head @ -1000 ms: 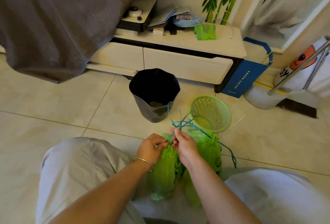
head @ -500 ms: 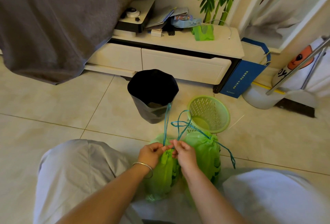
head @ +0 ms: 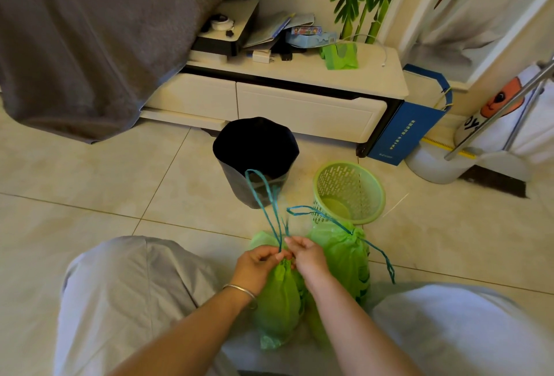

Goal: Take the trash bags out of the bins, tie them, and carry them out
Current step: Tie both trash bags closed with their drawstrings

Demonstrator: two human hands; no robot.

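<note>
Two green trash bags lie on the floor between my knees. My left hand and my right hand meet at the gathered neck of the nearer green bag and pinch its teal drawstring, whose loop stands up above my fingers. The second green bag sits just right of my right hand, its neck cinched, its own teal string trailing to the right. Beyond them stand a bin lined with a black bag and a green mesh basket with no bag in it.
A low white cabinet with clutter on top runs along the wall behind the bins. A grey blanket hangs at the upper left. A blue paper bag and a white object with a metal stand are at the right.
My hands have come down onto the nearer bag's neck, drawing the string's tangle into a tall loop above my fingers. The view has shifted slightly closer.
</note>
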